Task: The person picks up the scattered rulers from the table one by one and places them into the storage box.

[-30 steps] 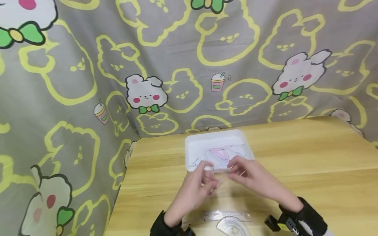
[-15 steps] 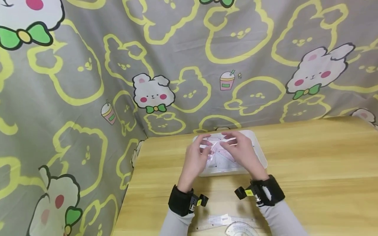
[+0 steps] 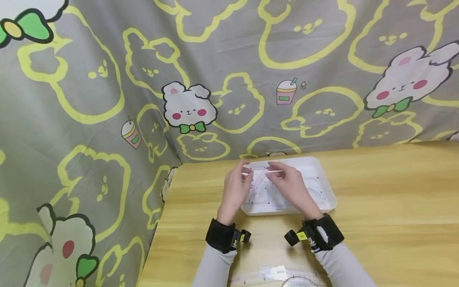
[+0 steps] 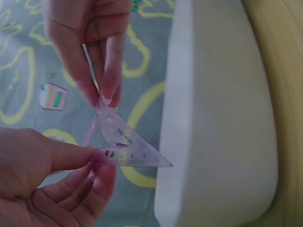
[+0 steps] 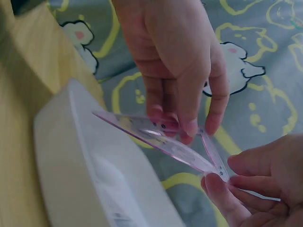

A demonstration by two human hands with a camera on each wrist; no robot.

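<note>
Both hands hold one clear, pink-tinted set square in the air over the white tray. My left hand pinches one corner between thumb and fingers. My right hand pinches another corner with its fingertips. In the left wrist view the set square points toward the tray wall. In the right wrist view the left hand grips the set square from above, while the right hand holds its end beside the tray.
More clear set squares lie inside the tray. A straight ruler and a protractor lie on the wooden table at the near edge. A bunny-print curtain hangs behind and left of the table.
Both hands moved away from the tray's near edge to above its far half, carrying the set square. The arms stretched out, so the wrist bands now show.
</note>
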